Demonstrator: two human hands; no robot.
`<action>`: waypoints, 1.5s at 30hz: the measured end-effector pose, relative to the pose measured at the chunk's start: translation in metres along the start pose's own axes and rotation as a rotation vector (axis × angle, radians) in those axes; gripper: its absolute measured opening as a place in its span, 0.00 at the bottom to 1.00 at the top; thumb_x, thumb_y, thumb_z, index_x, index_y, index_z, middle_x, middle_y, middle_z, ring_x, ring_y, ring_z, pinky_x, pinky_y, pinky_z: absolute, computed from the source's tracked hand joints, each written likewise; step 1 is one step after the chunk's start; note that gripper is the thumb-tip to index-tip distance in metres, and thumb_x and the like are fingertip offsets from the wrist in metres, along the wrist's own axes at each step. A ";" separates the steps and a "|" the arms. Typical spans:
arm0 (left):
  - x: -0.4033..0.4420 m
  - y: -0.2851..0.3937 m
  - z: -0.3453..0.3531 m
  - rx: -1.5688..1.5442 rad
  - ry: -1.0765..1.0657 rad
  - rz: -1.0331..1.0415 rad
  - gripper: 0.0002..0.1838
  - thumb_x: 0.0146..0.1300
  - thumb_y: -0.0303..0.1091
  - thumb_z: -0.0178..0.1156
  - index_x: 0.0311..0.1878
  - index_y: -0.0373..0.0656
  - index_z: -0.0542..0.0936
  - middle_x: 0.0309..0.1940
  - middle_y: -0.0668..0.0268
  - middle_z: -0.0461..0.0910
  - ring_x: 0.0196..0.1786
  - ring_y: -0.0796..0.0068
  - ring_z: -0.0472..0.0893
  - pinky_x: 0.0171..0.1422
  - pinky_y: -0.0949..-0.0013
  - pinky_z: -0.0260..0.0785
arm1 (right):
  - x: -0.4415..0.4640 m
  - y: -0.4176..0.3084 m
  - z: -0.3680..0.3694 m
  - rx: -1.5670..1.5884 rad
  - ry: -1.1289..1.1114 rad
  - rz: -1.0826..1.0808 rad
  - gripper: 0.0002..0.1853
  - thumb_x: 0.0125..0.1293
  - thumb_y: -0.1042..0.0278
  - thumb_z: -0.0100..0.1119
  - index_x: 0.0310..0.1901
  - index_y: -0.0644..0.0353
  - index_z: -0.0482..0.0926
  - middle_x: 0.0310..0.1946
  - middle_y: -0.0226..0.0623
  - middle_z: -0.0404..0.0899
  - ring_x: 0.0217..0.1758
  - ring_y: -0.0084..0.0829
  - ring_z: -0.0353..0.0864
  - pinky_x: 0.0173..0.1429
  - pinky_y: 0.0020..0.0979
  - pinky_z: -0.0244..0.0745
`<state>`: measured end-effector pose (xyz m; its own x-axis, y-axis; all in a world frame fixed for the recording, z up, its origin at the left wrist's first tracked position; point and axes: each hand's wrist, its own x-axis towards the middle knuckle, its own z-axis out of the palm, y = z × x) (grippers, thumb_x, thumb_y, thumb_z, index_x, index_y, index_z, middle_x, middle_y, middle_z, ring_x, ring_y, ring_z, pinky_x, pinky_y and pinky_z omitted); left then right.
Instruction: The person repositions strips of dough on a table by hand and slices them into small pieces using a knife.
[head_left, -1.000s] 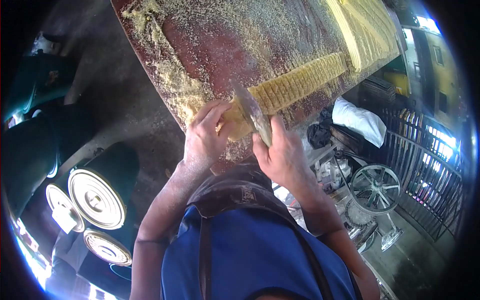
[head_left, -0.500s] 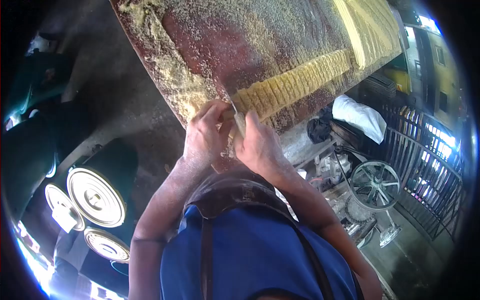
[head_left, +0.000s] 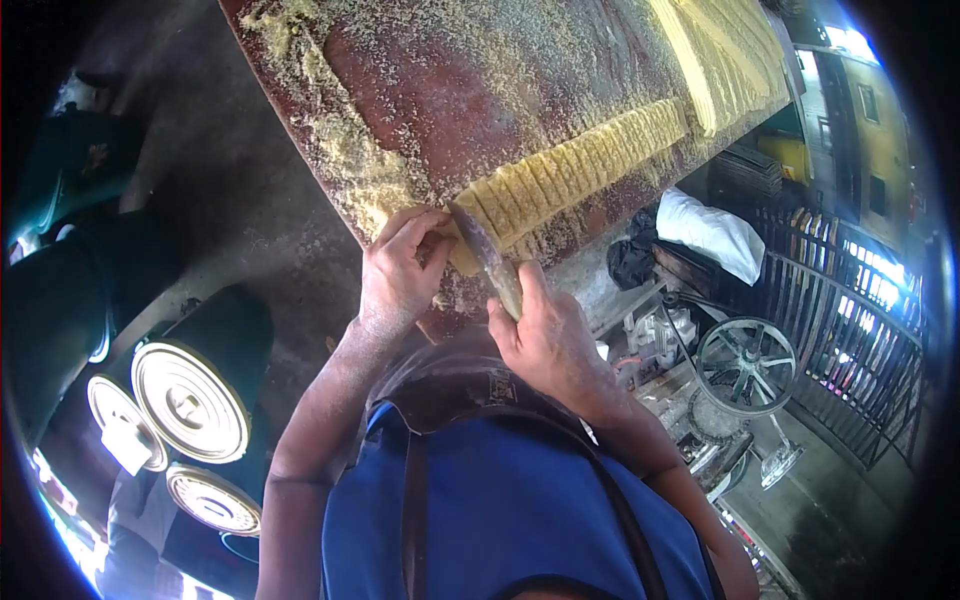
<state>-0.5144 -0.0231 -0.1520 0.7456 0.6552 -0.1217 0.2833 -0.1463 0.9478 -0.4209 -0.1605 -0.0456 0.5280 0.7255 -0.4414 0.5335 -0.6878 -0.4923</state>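
A long, ridged yellow dough strip lies across the dark red tabletop, which is strewn with yellow crumbs. My right hand is wrapped round the handle of a knife, whose blade stands at the strip's near left end. Just left of the blade, my left hand has its fingers and thumb closed on a small piece of dough, partly hidden by the fingers.
Layered yellow dough sheets lie at the table's far right. A spoked wheel on a machine and a white sack stand right of the table. Round lids are at lower left.
Over the last second the knife and my right hand moved left, then swung back slightly right and down. My left hand stays near the strip's end, its fingers shifted a little.
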 end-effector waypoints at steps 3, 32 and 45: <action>-0.002 -0.005 0.001 -0.005 -0.009 0.005 0.14 0.58 0.20 0.66 0.49 0.34 0.83 0.50 0.57 0.84 0.41 0.69 0.89 0.47 0.69 0.81 | -0.002 -0.003 -0.003 -0.018 -0.068 0.070 0.17 0.68 0.64 0.59 0.47 0.65 0.65 0.22 0.59 0.78 0.30 0.64 0.82 0.36 0.57 0.77; -0.004 -0.013 -0.006 0.030 0.056 0.015 0.11 0.57 0.22 0.68 0.44 0.37 0.85 0.44 0.58 0.87 0.45 0.64 0.88 0.48 0.67 0.81 | 0.018 -0.007 0.026 -0.049 -0.005 0.033 0.17 0.69 0.63 0.57 0.47 0.65 0.62 0.22 0.60 0.79 0.30 0.64 0.83 0.36 0.57 0.79; -0.009 0.010 -0.012 0.336 -0.062 -0.034 0.15 0.59 0.23 0.62 0.51 0.38 0.82 0.43 0.55 0.82 0.43 0.56 0.86 0.47 0.57 0.80 | 0.050 0.038 -0.029 0.487 -0.070 0.041 0.18 0.74 0.63 0.56 0.55 0.67 0.66 0.29 0.44 0.80 0.18 0.25 0.80 0.15 0.24 0.79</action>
<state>-0.5255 -0.0217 -0.1381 0.7646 0.6190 -0.1795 0.4840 -0.3675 0.7942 -0.3553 -0.1509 -0.0644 0.4876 0.7093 -0.5090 0.1336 -0.6368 -0.7594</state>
